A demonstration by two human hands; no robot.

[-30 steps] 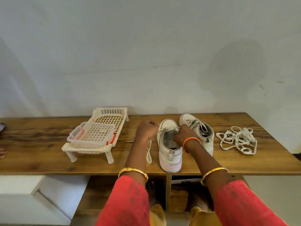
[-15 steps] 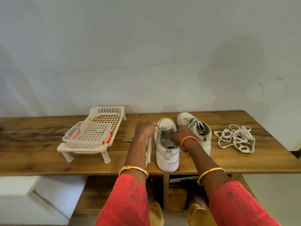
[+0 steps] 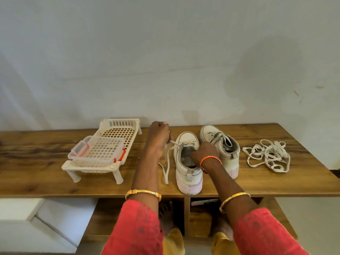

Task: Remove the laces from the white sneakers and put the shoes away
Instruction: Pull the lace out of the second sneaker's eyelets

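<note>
Left hand (image 3: 159, 134) pinches the lace (image 3: 166, 162) of the near sneaker (image 3: 187, 162) & draws it out to the side; loose end trails on the counter (image 3: 36, 162). Right hand (image 3: 204, 153) grips the shoe's collar to steady it. Second sneaker (image 3: 220, 144), laced, sits just beside it. Lace looks soft, flat, light; prob best taken near the eyelets w/ short pulls. Shoe stiff enough to hold by heel or collar.
</note>
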